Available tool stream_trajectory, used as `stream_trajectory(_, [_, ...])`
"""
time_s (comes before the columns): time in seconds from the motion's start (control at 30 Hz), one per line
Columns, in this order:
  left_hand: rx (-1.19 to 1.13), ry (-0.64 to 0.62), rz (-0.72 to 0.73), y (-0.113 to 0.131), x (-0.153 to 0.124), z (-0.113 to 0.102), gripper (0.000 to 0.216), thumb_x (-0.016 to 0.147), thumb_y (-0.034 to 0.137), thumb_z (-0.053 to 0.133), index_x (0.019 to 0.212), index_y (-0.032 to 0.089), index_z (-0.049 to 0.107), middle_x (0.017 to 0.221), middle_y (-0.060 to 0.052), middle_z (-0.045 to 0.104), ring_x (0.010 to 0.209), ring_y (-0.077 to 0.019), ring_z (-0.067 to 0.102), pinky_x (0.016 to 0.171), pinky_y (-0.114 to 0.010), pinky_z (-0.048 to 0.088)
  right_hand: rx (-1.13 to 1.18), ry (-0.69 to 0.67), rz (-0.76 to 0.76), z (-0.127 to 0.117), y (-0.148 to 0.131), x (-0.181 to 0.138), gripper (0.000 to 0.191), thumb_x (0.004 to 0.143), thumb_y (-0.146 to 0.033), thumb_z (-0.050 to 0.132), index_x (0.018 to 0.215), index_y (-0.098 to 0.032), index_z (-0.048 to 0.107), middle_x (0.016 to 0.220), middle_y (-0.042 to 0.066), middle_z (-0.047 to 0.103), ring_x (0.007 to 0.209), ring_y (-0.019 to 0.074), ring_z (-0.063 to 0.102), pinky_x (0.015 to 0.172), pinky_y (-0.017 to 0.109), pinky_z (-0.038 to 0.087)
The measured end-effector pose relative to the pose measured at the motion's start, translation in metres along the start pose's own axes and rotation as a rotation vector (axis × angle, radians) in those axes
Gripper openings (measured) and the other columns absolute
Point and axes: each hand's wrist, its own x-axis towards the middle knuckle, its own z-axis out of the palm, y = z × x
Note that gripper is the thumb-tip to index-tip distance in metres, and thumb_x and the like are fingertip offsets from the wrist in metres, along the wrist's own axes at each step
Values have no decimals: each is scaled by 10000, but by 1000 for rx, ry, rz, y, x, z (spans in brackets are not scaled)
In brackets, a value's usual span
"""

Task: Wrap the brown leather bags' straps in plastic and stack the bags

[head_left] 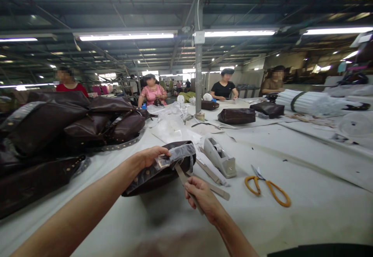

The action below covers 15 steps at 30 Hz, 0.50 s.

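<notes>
A dark brown leather bag (163,181) lies on the table in front of me, its studded strap covered in clear plastic wrap (182,152). My left hand (153,156) grips the bag's upper left side by the wrapped strap, fingers partly hidden behind it. Pinched in my right hand (201,196) is a flat grey-brown strip (182,174), its far end touching the bag near the strap. More such strips (214,189) lie just beyond my right hand, beside a grey tape dispenser (220,158).
Scissors with orange handles (268,185) rest open to the right. Several brown bags (49,125) are heaped at left. Crumpled clear plastic (169,126), a metal post (198,62), more bags (236,116) and a white bundle (309,102) stand farther back. Several people work across the table.
</notes>
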Motion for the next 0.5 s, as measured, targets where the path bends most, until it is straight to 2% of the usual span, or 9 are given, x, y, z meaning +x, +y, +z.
stream_trajectory(0.13, [-74,83,-25,3,-5,5,140,602,243,617,663,119,640,564,-48,670,446,-140,581,479,-226,494,-19,6,7,-2,-5,-3,377,682,-528,642,689,-203,450,540,-64,539,355,44,390,387,200,234])
stream_trajectory(0.3, [-69,74,-33,4,-8,7,149,617,254,620,688,126,651,590,-55,687,474,-167,603,495,-254,510,-11,20,-5,-1,-8,-1,360,691,-502,644,665,-197,453,538,-54,542,357,42,387,388,202,236])
stream_trajectory(0.5, [-68,85,-15,3,-9,8,165,597,234,594,684,107,654,577,-56,671,456,-148,584,483,-236,492,-21,40,-49,7,-10,18,338,694,-493,627,709,-194,469,533,-65,546,345,40,397,381,192,240])
